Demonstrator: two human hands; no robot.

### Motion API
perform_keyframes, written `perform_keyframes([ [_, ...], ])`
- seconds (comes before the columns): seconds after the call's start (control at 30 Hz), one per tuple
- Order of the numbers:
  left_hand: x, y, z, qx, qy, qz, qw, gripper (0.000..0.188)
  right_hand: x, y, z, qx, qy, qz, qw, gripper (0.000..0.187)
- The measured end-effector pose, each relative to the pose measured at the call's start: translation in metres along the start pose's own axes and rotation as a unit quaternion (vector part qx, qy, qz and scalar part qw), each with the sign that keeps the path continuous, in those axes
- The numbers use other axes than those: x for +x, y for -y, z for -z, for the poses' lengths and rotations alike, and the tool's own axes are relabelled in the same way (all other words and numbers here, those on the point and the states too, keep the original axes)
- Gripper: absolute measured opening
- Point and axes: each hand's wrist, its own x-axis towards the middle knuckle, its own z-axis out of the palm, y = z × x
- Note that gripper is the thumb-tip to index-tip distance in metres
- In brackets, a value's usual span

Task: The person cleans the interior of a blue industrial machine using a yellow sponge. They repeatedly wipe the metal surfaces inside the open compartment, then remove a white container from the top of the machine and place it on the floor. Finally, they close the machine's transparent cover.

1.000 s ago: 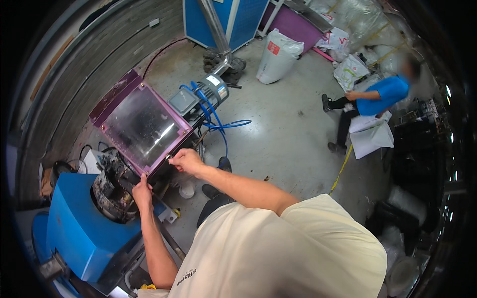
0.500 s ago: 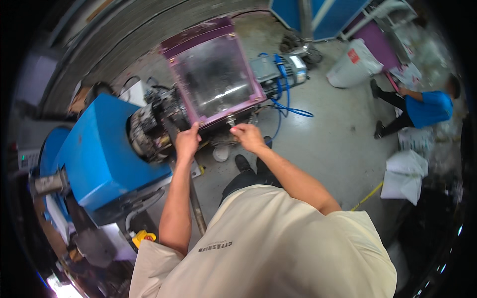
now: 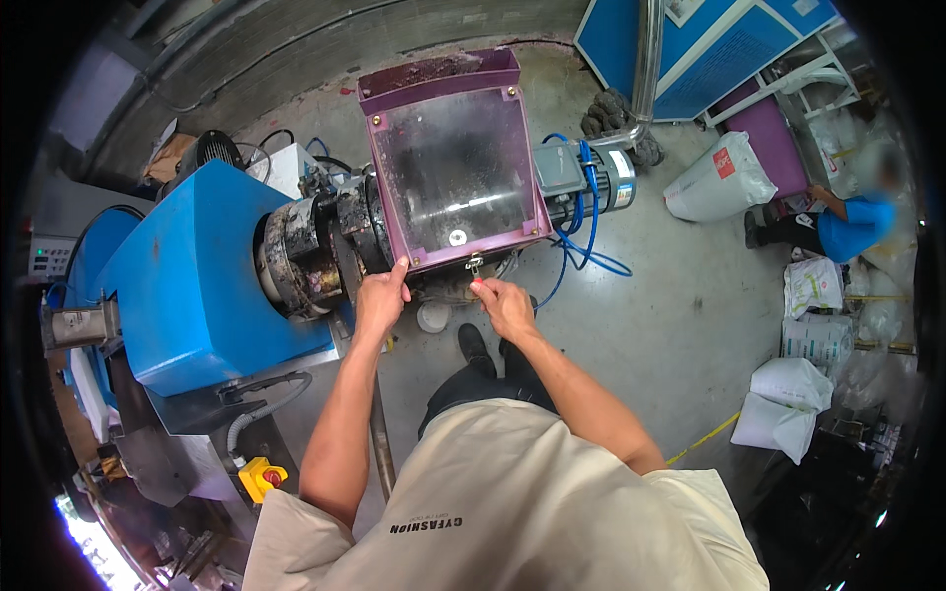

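A purple metal hopper box [image 3: 547,212] with a clear front panel [image 3: 453,163] stands in front of me, tilted. At its lower left corner my left hand [image 3: 381,303] grips the edge, thumb up against the rim and the other fingers curled, partly hidden. Below the middle of the lower edge hangs a small metal toggle latch [image 3: 474,262] with a red-tipped handle. My right hand [image 3: 506,307] is closed on that handle, pinching it between thumb and fingers.
Left stands a blue machine housing [image 3: 212,286] with a blackened barrel [image 3: 296,258] and a yellow emergency-stop box [image 3: 262,479]. Right of the hopper is a grey motor [image 3: 591,177] with blue cables [image 3: 601,261]. A co-worker [image 3: 855,229] crouches at far right near white sacks [image 3: 719,177].
My view has shifted, so the hopper appears farther right. Both hands stay at the same spots on the hopper and latch. The co-worker has bent lower.
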Motion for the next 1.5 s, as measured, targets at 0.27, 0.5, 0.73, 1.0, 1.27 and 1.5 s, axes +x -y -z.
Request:
perform_keyframes([
  [0.27, 0.001, 0.002, 0.004, -0.023, 0.033, 0.013, 0.999, 0.074, 0.015, -0.003, -0.007, -0.157, -0.082, 0.149, 0.973, 0.039],
  [0.5, -0.001, -0.004, 0.007, -0.004, 0.054, 0.018, 0.998, 0.076, 0.05, -0.027, -0.015, -0.225, -0.124, 0.25, 0.934, 0.034],
  [0.73, -0.001, -0.002, 0.006, 0.011, 0.047, 0.018, 0.999, 0.077, 0.063, -0.039, -0.018, -0.256, -0.124, 0.267, 0.921, 0.033],
  [1.0, 0.001, -0.003, 0.008, -0.018, 0.061, 0.041, 0.997, 0.071, 0.07, -0.055, -0.021, -0.252, -0.093, 0.267, 0.926, 0.033],
  [1.27, 0.0, 0.0, 0.008, -0.008, 0.034, -0.002, 0.999, 0.072, 0.036, -0.045, -0.02, -0.189, -0.111, 0.187, 0.958, 0.048],
  [1.5, 0.018, 0.009, 0.005, 0.07, 0.035, -0.107, 0.991, 0.075, -0.043, -0.27, 0.002, -0.164, -0.123, -0.042, 0.978, 0.058],
])
